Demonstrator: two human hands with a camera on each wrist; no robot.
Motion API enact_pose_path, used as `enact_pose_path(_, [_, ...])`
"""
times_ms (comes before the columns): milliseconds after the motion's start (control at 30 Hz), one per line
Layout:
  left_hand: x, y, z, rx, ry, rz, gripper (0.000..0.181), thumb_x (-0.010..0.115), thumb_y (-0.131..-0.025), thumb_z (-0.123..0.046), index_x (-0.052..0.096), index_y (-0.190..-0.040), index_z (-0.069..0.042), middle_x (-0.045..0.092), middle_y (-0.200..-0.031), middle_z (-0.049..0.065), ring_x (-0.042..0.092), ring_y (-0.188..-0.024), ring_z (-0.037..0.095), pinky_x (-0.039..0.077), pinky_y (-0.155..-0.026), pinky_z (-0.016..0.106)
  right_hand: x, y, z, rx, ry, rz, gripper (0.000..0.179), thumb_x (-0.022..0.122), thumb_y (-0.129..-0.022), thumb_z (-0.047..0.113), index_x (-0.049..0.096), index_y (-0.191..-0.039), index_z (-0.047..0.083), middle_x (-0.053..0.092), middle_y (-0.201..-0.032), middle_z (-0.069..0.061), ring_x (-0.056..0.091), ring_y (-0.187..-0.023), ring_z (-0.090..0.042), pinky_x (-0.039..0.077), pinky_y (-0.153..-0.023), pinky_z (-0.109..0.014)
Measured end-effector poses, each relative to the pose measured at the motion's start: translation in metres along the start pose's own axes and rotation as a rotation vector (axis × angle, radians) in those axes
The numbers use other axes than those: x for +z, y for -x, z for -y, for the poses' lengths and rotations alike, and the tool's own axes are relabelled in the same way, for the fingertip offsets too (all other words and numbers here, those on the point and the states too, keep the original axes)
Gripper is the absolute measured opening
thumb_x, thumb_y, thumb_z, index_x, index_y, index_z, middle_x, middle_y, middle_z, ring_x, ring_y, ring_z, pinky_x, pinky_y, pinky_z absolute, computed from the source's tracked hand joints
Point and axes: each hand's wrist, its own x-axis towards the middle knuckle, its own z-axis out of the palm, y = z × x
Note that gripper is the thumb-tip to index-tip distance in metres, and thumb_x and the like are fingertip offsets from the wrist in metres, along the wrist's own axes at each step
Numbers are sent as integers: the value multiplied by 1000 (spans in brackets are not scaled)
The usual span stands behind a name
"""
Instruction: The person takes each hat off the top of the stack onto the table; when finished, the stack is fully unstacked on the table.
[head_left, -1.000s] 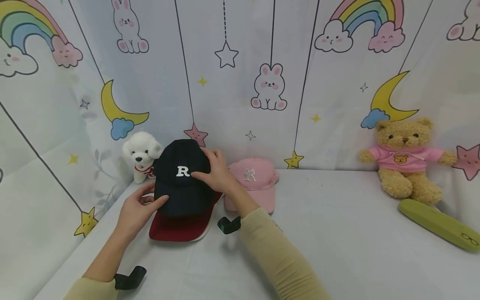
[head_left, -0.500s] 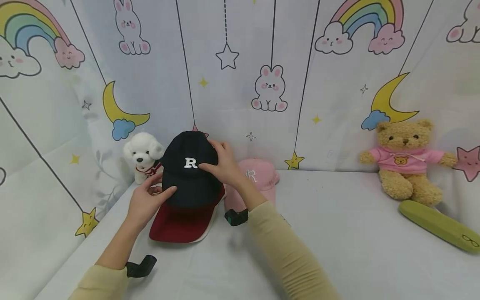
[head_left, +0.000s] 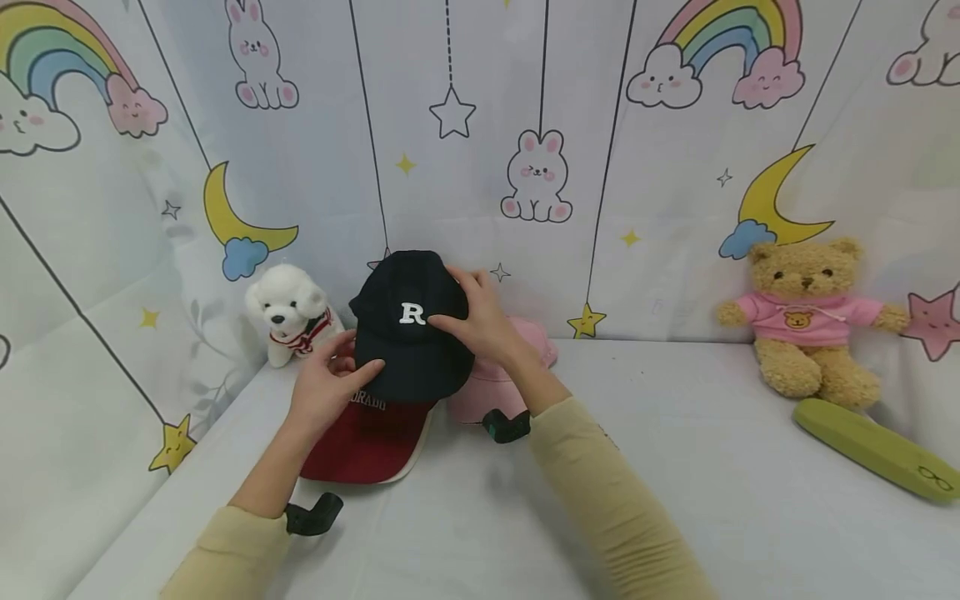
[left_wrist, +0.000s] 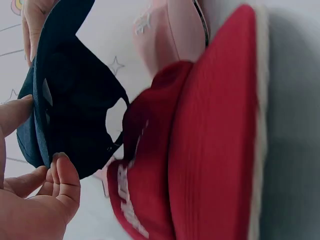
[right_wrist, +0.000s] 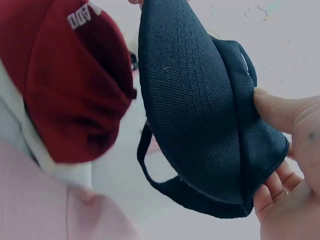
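Observation:
A black baseball cap (head_left: 408, 358) with a white letter R is held up between both hands, its brim toward me. My left hand (head_left: 326, 387) pinches the cap's left edge, thumb in front and fingers behind. On the other side my right hand (head_left: 483, 321) grips the crown, its thumb beside the letter. Below and behind it a red cap (head_left: 367, 446) with white lettering lies on the table, partly covered in the head view. A pink cap (head_left: 487, 392) sits to the right, mostly hidden by my right hand and the black cap. The right wrist view shows the underside of the black brim (right_wrist: 190, 100).
A white plush dog (head_left: 285, 304) sits at the back left of the white table (head_left: 675, 467). At the right, a teddy bear (head_left: 806, 321) in a pink shirt leans by the wall, with a green glasses case (head_left: 873, 450) in front. A patterned cloth (head_left: 675, 208) hangs behind.
Both hands have lifted the black cap and carried it right, away from the plush dog. More of the red cap, including its lettering, now shows, while the pink cap is more covered.

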Motion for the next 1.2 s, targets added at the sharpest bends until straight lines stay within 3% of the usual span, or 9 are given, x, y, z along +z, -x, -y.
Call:
enact_pose_path(200, [25,-8,-5,9,28,16,71,79,-91,-24,45,-150,-4,56,-128,17,53,-100,25,45,-74,15,-21,9,-13,9,14,-7,77,78,-91,24,37,-155,11,39,-133,-16,40,-123,-29,41,-106,-43])
enact_pose_path(467, [55,-15,-15,38,57,31,69,80,-89,-21,48,-149,-7,59,-123,15,55,-96,26,49,-70,17,-51,19,-25,-42,55,-50,78,79,-90,22,38,-154,8,40,-132,-19,40,-121,-32,41,-102,-46])
enact_pose_path(767, [90,-17,-28,86,92,56,68,81,-88,-16,49,-148,-5,61,-122,14,58,-92,25,50,-69,17,-82,37,-45,-43,62,-85,76,79,-90,18,39,-154,6,40,-128,-20,41,-112,-34,41,-95,-47])
enact_pose_path(1200, [140,-20,-42,141,165,92,64,82,-86,-16,54,-143,-6,62,-121,11,61,-92,24,54,-76,29,-123,64,-66,-14,106,-124,76,79,-89,12,38,-153,1,38,-125,-24,40,-111,-38,38,-97,-50])
